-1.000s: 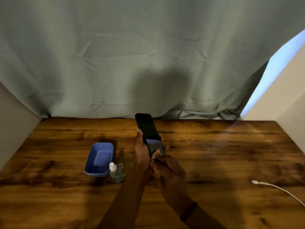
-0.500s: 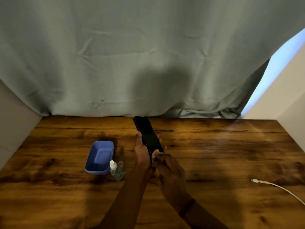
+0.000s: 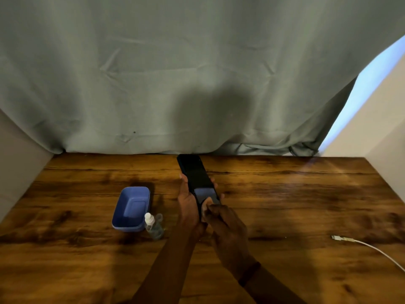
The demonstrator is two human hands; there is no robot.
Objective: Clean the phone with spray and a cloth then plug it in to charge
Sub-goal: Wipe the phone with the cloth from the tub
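I hold a dark phone [image 3: 195,170] above the table's middle, screen up and its top end pointing away from me. My left hand [image 3: 187,205] grips its left edge from below. My right hand [image 3: 228,229] has its fingers bunched at the phone's near end and presses what looks like a small grey cloth [image 3: 205,193] onto the lower screen. A small clear spray bottle [image 3: 153,227] with a white cap stands left of my hands. A white charging cable [image 3: 341,239] lies at the right, plug end pointing left.
A blue plastic tub [image 3: 122,205] sits beside the spray bottle, on its left. The wooden table [image 3: 285,194] is walled on both sides, and a grey-green curtain [image 3: 175,84] hangs along its far edge.
The phone tilted and dipped slightly, then came back. The grey patch on its lower screen shrank under my right fingers and now shows again. My hands otherwise stay in place.
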